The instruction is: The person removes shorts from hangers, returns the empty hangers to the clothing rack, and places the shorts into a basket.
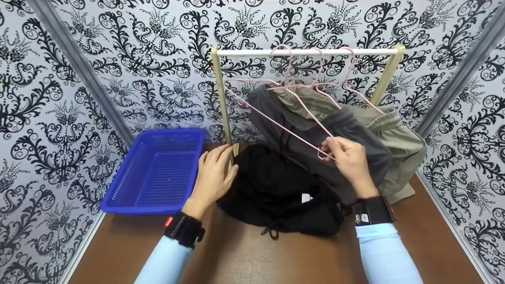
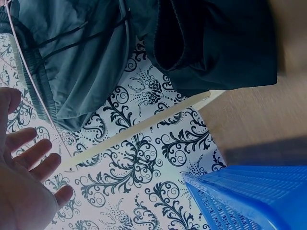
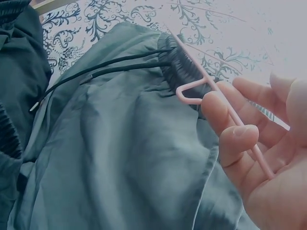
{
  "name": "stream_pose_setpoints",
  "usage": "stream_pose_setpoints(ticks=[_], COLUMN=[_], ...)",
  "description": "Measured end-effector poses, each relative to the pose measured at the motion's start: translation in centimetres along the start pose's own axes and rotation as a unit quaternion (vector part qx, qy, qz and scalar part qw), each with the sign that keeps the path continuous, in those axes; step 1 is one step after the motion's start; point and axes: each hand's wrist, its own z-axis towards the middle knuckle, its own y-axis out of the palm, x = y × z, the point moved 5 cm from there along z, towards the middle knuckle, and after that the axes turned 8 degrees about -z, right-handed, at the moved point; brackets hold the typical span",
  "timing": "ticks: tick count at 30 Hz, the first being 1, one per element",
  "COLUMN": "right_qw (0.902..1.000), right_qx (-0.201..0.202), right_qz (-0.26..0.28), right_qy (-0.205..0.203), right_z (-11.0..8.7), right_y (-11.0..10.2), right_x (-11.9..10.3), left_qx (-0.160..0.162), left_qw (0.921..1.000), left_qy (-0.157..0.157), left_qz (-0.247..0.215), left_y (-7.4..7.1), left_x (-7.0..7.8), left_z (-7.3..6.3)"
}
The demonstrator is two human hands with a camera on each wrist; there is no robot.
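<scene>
My right hand pinches the lower corner of a bare pink wire hanger between thumb and fingers. The hanger's hook loops over the rail, and its body tilts out toward me. A small pink loop sticks out beside my fingertips in the right wrist view. My left hand, fingers extended, hovers between the blue basket and a crumpled black drawstring garment. That garment lies on the table, its white label showing. Grey drawstring shorts hang behind the held hanger.
A white rail on wooden posts spans the back. Khaki shorts hang at its right end. The blue perforated basket sits at left on the brown table. Patterned walls enclose the table's back and sides.
</scene>
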Motion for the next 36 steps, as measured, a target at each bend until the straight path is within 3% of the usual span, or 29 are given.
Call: stream_pose_setpoints(ticks=[12, 32, 36], right_qw=[0.9999, 0.9987, 0.999], right_qx=[-0.008, -0.019, -0.021], right_qz=[-0.001, -0.045, -0.034], right_qy=[0.015, 0.016, 0.021], right_z=[0.9, 1.2, 0.9], right_y=[0.8, 1.3, 1.4], right_x=[-0.5, -0.3, 0.0], left_qx=[0.002, -0.003, -0.006], left_qw=[1.0, 1.0, 0.9999], left_qy=[-0.001, 0.005, 0.001], left_qz=[0.003, 0.008, 0.009], left_y=[0.2, 0.6, 0.7], left_x=[0.0, -0.1, 0.1], left_z=[-0.2, -0.5, -0.6])
